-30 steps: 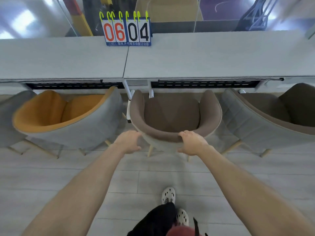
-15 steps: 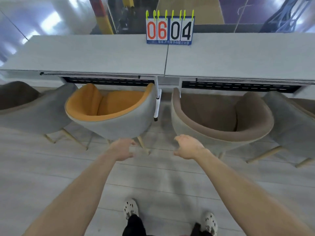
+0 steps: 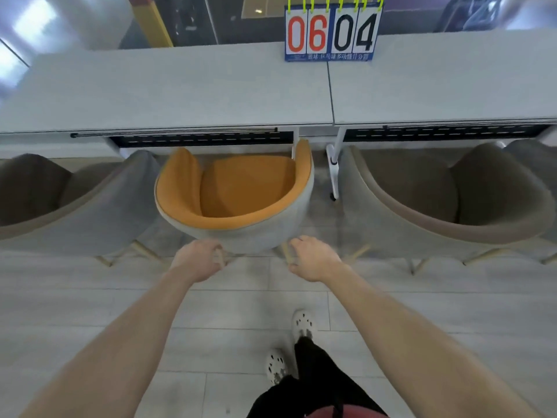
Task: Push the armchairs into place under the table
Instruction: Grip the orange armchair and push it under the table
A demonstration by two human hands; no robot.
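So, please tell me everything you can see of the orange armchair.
The orange armchair is a rounded tub chair: orange fabric inside, grey fabric shell outside, pale wooden legs. It stands upright on the floor, facing the table, its arm tips at the table edge. The left hand and the right hand are at the lower back of the shell; whether they touch it is unclear.

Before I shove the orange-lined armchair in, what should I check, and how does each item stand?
1. Left hand planted on the orange-lined armchair back shell: it is at the lower edge, contact cannot tell.
2. Right hand planted on the shell: cannot tell.
3. Chair's right arm clear of the thin white table leg: not ok, the arm tip crowds it.
4. Gap to the grey armchair on the left: cannot tell, very close.
5. Shoes clear of the chair legs: ok.
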